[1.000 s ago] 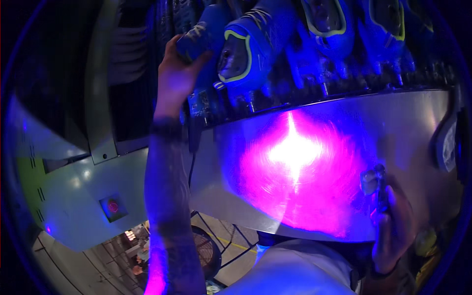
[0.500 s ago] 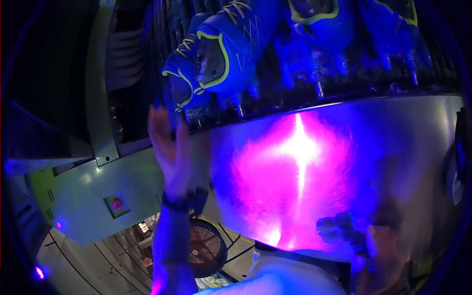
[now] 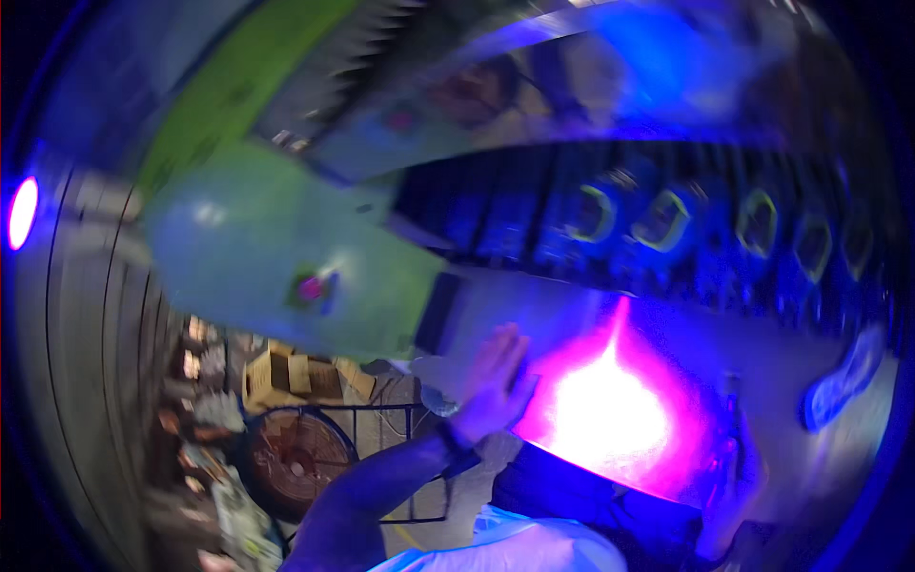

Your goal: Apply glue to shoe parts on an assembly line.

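Note:
My left hand [image 3: 498, 386] hovers over the left part of a shiny metal ledge, fingers stretched out and nothing in it. At the ledge's near right edge, my right hand [image 3: 732, 481] is closed around something dark and slim that I cannot make out; it is blurred. Beyond the ledge stand several blue shoes with yellow-green collars, among them one shoe [image 3: 656, 234] near the middle of the row. On the ledge's right side lies a long blue sole-shaped piece [image 3: 843, 381]. Bright pink-violet light glares off the metal ledge [image 3: 562, 329].
A green machine panel [image 3: 238, 257] with a red button [image 3: 310, 288] lies left of the ledge. Lower left are a round fan [image 3: 295, 462], a cardboard box [image 3: 291, 377] and scattered items on the floor. A purple lamp [image 3: 23, 212] glows at far left.
The view has swung, showing more machine and floor. My left hand has come away from the shoes, back over the ledge. The dark thing at my right hand now looks slimmer.

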### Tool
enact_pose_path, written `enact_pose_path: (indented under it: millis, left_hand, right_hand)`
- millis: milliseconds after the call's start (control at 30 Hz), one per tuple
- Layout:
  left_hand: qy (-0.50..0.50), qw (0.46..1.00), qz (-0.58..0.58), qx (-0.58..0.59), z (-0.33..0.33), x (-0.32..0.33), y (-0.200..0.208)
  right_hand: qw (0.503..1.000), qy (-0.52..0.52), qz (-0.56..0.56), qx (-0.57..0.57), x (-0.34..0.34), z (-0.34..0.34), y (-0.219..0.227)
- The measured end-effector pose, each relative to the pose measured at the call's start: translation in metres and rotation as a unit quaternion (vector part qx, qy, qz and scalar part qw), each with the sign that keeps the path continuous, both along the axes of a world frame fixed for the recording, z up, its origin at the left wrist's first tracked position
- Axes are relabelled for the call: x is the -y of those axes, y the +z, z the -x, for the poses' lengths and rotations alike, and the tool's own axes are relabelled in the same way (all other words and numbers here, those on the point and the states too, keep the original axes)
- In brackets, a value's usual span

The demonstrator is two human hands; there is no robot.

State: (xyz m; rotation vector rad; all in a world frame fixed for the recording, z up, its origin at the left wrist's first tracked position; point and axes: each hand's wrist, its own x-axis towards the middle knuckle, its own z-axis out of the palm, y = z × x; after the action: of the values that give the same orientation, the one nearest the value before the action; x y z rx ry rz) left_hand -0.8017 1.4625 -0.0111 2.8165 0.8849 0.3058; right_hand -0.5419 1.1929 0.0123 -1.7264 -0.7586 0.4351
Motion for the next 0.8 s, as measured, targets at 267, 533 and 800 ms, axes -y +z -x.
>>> enact_pose_path:
  millis: [267,533,800]
  left_hand:
    - [0.050,0.993,-0.041,0.103,0.028,0.011,-0.002]
    - [0.049,0.990,-0.038,0.123,0.029,0.007,-0.007]
    - [0.075,0.983,-0.007,0.169,0.033,0.013,-0.034]
  right_hand:
    - [0.965,0.129,-0.209,0.088,-0.104,0.064,0.135]
    - [0.924,0.221,-0.296,0.098,-0.196,0.141,0.206]
    - [0.896,0.315,-0.312,-0.014,-0.282,0.226,0.161]
